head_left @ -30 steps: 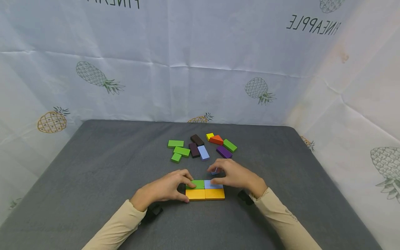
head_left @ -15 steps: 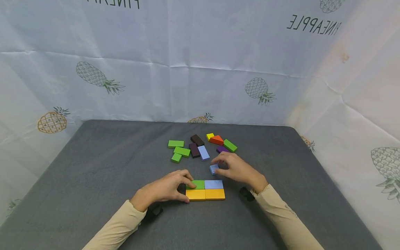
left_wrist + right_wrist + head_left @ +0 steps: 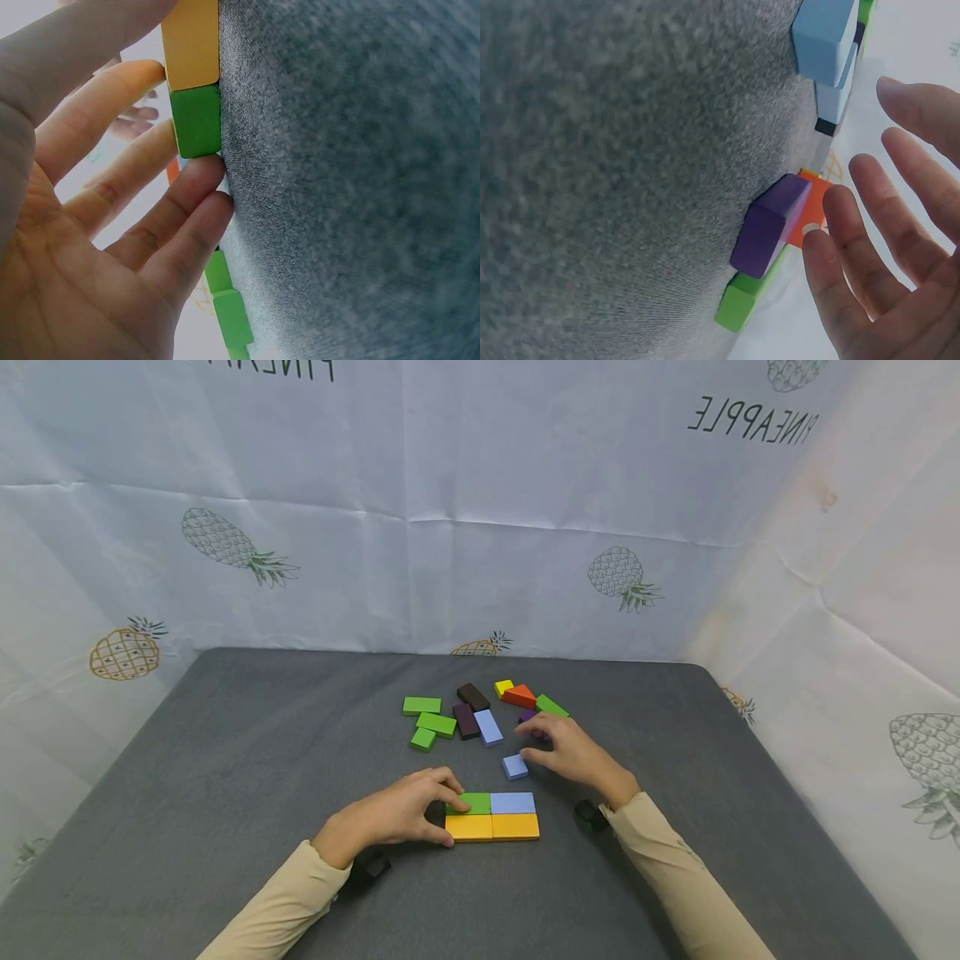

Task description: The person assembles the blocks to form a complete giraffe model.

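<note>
My left hand holds the left end of a flat arrangement of blocks. Its thumb lies by the near yellow block and the index fingertip rests on the green block. In the left wrist view, another fingertip meets the far side of the green block. A second yellow block and a light-blue block complete two rows. Holding nothing, my right hand hovers by the purple block, partly hiding it. A small light-blue block lies just left of its thumb.
Farther back on the grey table are several green blocks, such as one at left, two dark blocks, including one, another light-blue block, an orange triangle and a yellow block. A patterned cloth hangs behind.
My right hand has let go of the small light-blue block, setting it behind the arrangement, and moved back toward the purple block. The left hand has stayed in place.
</note>
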Motion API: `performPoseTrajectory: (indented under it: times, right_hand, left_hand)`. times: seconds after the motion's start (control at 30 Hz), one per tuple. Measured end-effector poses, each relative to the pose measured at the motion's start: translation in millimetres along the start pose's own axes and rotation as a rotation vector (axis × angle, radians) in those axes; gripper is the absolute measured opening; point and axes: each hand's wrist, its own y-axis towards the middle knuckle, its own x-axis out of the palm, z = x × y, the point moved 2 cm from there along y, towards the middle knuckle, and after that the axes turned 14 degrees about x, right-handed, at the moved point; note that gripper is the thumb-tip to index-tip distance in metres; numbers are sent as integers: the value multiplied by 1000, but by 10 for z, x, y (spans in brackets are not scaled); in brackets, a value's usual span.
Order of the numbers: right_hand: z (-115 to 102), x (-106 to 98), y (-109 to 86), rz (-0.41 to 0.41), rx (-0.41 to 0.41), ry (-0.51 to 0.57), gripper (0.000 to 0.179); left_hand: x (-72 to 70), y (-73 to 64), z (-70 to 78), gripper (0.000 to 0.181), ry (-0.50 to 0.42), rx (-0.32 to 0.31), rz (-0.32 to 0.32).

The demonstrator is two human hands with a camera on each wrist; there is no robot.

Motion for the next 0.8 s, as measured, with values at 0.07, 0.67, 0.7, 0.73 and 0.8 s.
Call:
performPoseTrajectory:
  times: [0.07, 0.67, 0.7, 0.73, 0.8]
  right_hand:
    - [20, -2, 25, 8, 3, 5, 36]
    - [176, -30, 205, 100, -1, -50, 33]
    - [180, -27, 211, 96, 5, -57, 33]
    - [183, -24, 218, 91, 11, -62, 33]
    - [187, -20, 231, 82, 25, -72, 34]
  left_hand:
    - [0, 1, -3, 44, 5, 4, 1]
    - [7, -13, -14, 45, 11, 32, 10]
    - [7, -14, -14, 44, 11, 33, 9]
    - [7, -15, -14, 44, 12, 33, 9]
    - [9, -16, -13, 44, 14, 34, 9]
